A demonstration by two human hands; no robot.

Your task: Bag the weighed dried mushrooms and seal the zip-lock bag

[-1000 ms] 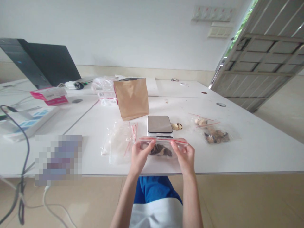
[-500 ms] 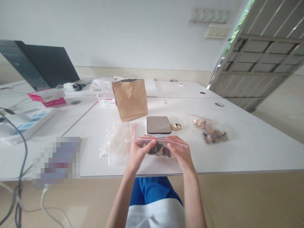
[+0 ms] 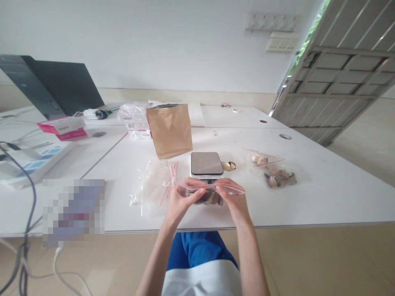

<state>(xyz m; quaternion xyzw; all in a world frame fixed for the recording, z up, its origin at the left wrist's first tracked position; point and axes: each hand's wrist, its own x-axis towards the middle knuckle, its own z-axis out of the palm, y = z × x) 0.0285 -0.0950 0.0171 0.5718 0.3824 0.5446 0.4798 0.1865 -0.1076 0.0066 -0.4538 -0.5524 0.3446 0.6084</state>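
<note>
Clear plastic zip bag with red-striped closure (image 3: pixel 212 190) held in both hands at the near side of the white table (image 3: pixel 308 205), just in front of a small flat digital scale with grey top (image 3: pixel 205 163). Left hand (image 3: pixel 186 200) and right hand (image 3: pixel 232 198) both grip the bag narrowly, fingers across its front, fingertips close together at mid-bag. Change from the last second: the hands have moved inward from the bag's sides, the closure now bows, and the fingers cover more of the dark-brown and tan pieces (image 3: pixel 211 199) inside. Whether the closure is sealed: cannot tell. Just right of the scale lies a tan split shell (image 3: pixel 228 165); farther right, a second zip bag of similar pieces (image 3: pixel 277 176). To the left lies a crumpled clear plastic bag (image 3: pixel 148 191); on the far side stands an upright brown kraft-paper bag (image 3: pixel 169 131).
</note>
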